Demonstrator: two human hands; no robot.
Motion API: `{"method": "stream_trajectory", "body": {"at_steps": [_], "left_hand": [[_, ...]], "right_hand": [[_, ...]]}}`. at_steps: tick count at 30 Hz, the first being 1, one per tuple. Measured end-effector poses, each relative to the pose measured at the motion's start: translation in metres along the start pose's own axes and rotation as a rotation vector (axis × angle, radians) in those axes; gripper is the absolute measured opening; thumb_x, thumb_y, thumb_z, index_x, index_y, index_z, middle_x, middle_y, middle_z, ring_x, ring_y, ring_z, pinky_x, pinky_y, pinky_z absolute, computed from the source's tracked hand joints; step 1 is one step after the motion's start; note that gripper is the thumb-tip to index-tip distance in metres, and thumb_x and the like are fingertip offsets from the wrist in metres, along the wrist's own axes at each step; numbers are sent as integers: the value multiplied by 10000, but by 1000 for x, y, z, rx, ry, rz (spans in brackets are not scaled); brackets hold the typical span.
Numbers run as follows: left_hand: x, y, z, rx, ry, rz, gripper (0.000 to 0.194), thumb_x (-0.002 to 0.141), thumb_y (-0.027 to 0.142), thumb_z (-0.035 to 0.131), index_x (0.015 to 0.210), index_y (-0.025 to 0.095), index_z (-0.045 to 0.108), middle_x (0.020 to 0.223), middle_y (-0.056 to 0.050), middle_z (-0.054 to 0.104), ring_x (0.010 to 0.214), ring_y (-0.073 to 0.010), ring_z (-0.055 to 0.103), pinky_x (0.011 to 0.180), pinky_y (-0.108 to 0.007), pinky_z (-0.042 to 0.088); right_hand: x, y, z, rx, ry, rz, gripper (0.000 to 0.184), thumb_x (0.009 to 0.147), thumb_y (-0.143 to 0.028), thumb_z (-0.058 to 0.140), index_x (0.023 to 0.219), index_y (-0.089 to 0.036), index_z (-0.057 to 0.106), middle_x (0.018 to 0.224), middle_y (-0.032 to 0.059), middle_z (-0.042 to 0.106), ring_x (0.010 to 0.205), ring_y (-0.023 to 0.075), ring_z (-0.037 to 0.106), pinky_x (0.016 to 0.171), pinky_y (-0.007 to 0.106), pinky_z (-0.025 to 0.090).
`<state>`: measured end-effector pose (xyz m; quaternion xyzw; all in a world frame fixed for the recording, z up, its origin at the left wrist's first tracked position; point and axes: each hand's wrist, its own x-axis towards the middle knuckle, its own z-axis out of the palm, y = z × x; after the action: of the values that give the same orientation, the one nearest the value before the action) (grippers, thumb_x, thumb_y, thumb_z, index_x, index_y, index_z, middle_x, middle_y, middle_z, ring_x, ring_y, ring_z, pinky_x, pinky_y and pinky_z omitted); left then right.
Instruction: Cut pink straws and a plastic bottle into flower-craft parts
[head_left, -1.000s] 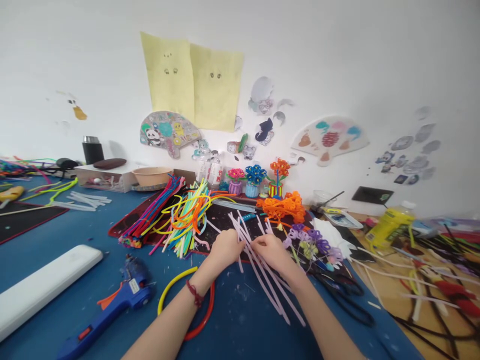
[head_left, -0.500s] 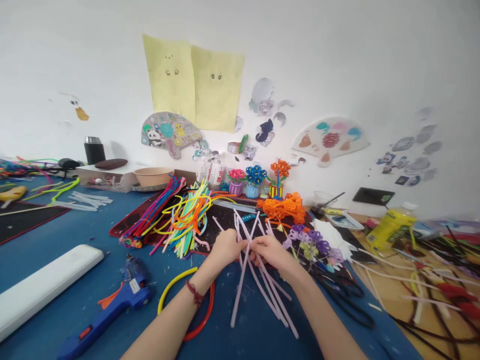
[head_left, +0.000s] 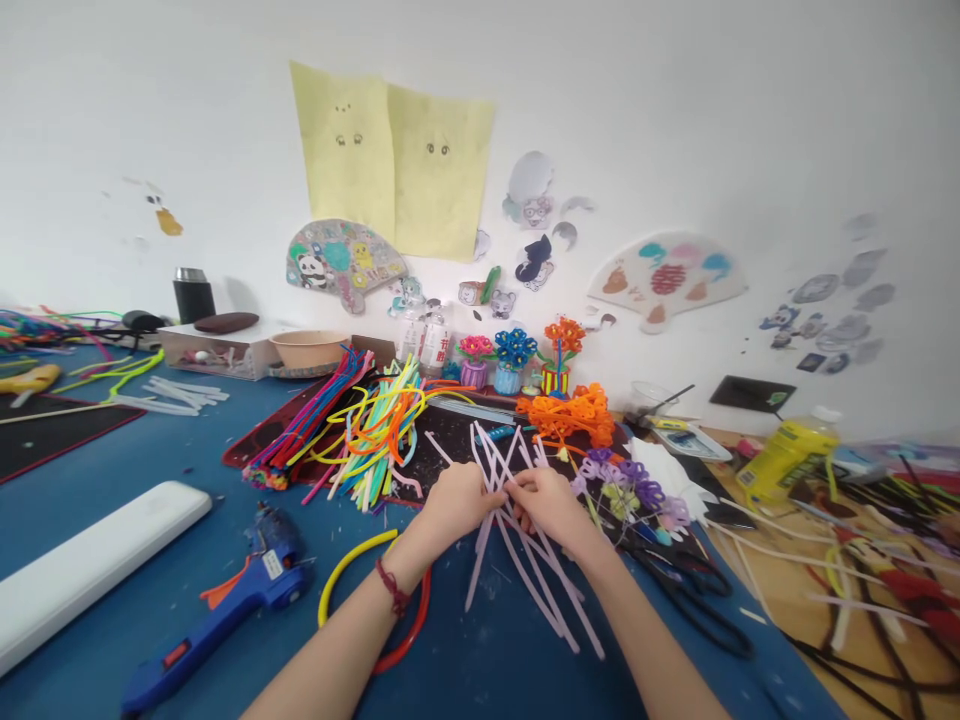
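Several pale lilac pipe cleaners point(head_left: 475, 577) cross one another in a loose bundle above the blue table, their ends fanning up and down. My left hand point(head_left: 466, 497) pinches them near the crossing, thumb and fingertips pressed together. Close beside it, my right hand point(head_left: 549, 508) also grips the bundle, with its fingers curled behind the stems. The two hands nearly touch at the fingertips. Which stems each hand holds is partly hidden. Just right of my right hand lie purple pipe-cleaner flowers point(head_left: 637, 490).
Colourful pipe cleaners point(head_left: 375, 430) are piled at the back left, and orange pipe-cleaner pieces point(head_left: 577, 415) at the back right. A blue glue gun point(head_left: 255, 590) and a long white device point(head_left: 97, 565) lie left. Black-handled scissors point(head_left: 694, 605) lie right. Small potted flowers point(head_left: 514, 360) stand by the wall.
The crossed lilac stems have shifted between my fingers, and the lowest stem's end has moved up. Both hands stay close together on the bundle. The view has turned slightly.
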<state>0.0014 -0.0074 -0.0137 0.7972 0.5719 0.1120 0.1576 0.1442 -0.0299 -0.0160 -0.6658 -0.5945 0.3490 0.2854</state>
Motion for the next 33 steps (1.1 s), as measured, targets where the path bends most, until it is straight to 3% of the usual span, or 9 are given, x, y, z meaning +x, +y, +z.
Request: {"method": "stream_trajectory", "body": {"at_steps": [4, 10, 13, 17, 21, 26, 30, 33], "left_hand": [[0, 1, 8, 17, 22, -1, 235, 770, 362, 640, 823, 134, 663, 829, -114, 684, 827, -252, 656, 686, -286, 469], [1, 2, 6, 53, 24, -31, 168, 702, 185, 582, 841, 129, 658, 872, -142, 681, 839, -278, 659, 666, -305, 488], [1, 1, 2, 55, 24, -47, 178, 681, 179, 581, 833, 129, 660, 873, -147, 682, 830, -283, 659, 654, -307, 488], [1, -3, -10, 35, 25, -49, 145, 678, 212, 599, 780, 136, 669, 826, -128, 689, 814, -270, 655, 645, -291, 474], [-1, -9, -26, 5, -1, -39, 123, 723, 220, 585, 668, 142, 663, 685, -87, 673, 721, -223, 649, 635, -261, 455], [-7, -13, -36, -47, -84, -19, 414, 832, 306, 539, 440, 174, 545, 400, -14, 509, 507, -153, 583, 588, -218, 436], [-9, -13, -39, -61, -90, -19, 484, 864, 333, 522, 405, 183, 489, 394, -10, 506, 497, -145, 573, 592, -216, 430], [-7, -17, -40, -55, -79, -28, 428, 832, 298, 560, 425, 178, 508, 450, -22, 561, 549, -155, 601, 611, -218, 432]], "right_hand": [[-1, -2, 3, -8, -67, -12, 266, 852, -130, 463, 603, -169, 546, 488, -15, 572, 381, 103, 527, 406, 190, 427], [3, 8, 4, -110, 53, -49, 106, 794, -124, 529, 721, -169, 591, 473, -10, 576, 391, 132, 534, 427, 221, 410], [5, 10, 3, -187, 162, -115, 70, 744, -121, 587, 775, -163, 634, 552, 14, 608, 557, 175, 595, 572, 259, 438], [2, 3, 3, -252, 290, -234, 159, 752, -132, 576, 887, -161, 654, 800, 59, 652, 783, 200, 596, 721, 275, 414], [-2, -2, 9, -273, 179, -315, 105, 760, -165, 581, 745, -194, 681, 605, -5, 600, 597, 146, 558, 577, 231, 370], [-3, 1, 14, -343, 156, -289, 148, 785, -187, 563, 694, -192, 680, 574, 15, 596, 553, 151, 524, 530, 252, 293], [-7, -1, 17, -403, 203, -247, 247, 842, -370, 562, 690, -194, 644, 636, 46, 625, 597, 179, 556, 527, 272, 258], [-11, -7, 23, -521, 239, -184, 276, 760, -478, 659, 767, -203, 633, 706, 54, 649, 668, 218, 602, 528, 280, 233]]}}
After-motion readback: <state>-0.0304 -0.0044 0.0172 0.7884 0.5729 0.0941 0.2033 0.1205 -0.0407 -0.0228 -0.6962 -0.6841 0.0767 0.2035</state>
